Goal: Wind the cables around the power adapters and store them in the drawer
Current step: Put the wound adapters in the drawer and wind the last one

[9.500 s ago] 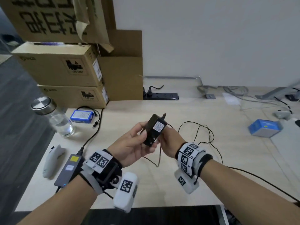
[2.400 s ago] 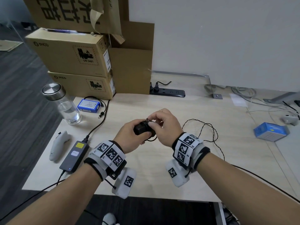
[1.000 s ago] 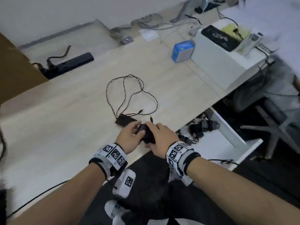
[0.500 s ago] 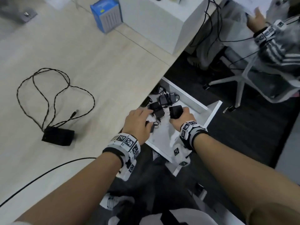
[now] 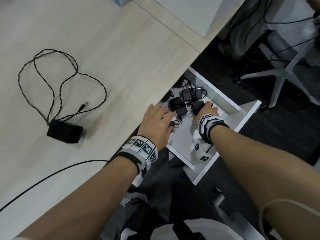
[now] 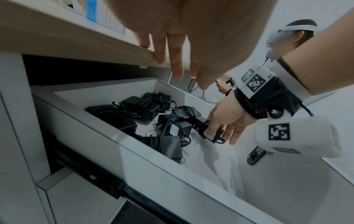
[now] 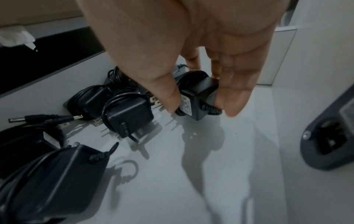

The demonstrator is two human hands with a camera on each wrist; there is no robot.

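Note:
A white drawer [image 5: 183, 141] stands pulled out under the desk's right edge, with several wound black adapters [image 5: 178, 105] lying inside it. My right hand [image 5: 206, 110] reaches into the drawer and pinches a wound power adapter [image 7: 195, 94] between thumb and fingers, just above the drawer floor [image 7: 210, 174]. My left hand [image 5: 155, 118] hovers over the drawer's near-left corner by the desk edge, fingers straight [image 6: 172, 60], holding nothing. On the desk lies another black adapter [image 5: 65, 133] with its thin cable [image 5: 60, 80] loose in loops.
A thick black cable [image 5: 52, 174] crosses the desk's front edge. An office chair base [image 5: 285, 71] stands on the dark floor beyond the drawer. A dark lock fitting [image 7: 329, 139] sits on the drawer's front wall.
Both hands carried the wound adapter from the desk to the drawer. The left hand has let go and opened; the right hand has lowered the adapter among the others.

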